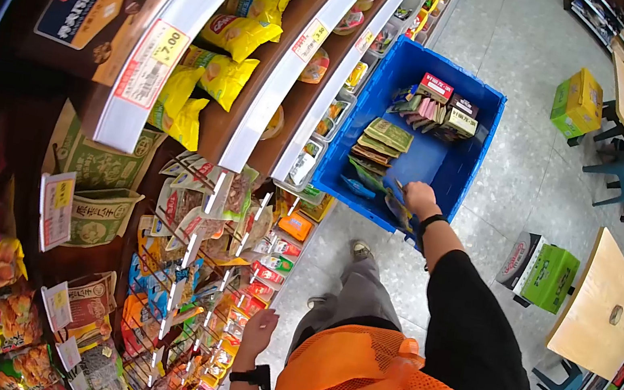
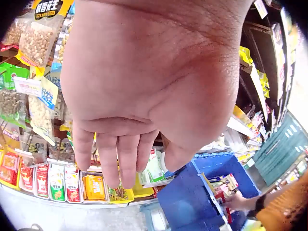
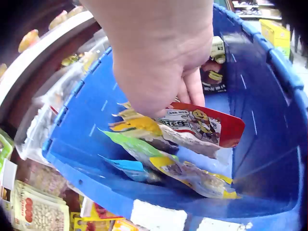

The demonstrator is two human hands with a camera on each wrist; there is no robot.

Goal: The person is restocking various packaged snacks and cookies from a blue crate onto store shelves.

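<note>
Several tiers of snack shelves [image 1: 195,5] run down the person's left side, with yellow bags on the upper boards and a peg rack [image 1: 188,257] of hanging packets lower down. A blue crate [image 1: 447,167] sits on the floor just beside the shelves, open at the top. At its far end is a row of small boxes [image 1: 440,105] standing on edge. Nearer the middle lies a stack of green packets [image 1: 387,135]. At the near end of the crate, close to the wall on the person's side, is a fan of snack packets [image 3: 192,130] in red, yellow, green and pale blue. The right hand [image 1: 417,198] reaches down into the crate, its fingers bent over the top of that fan and gripping it. I cannot tell whether the packets' lower edges rest on the crate floor. The left hand [image 1: 258,332] hangs low in front of the peg rack with its fingers straight and loose, holding nothing and touching none of the packets.
</note>
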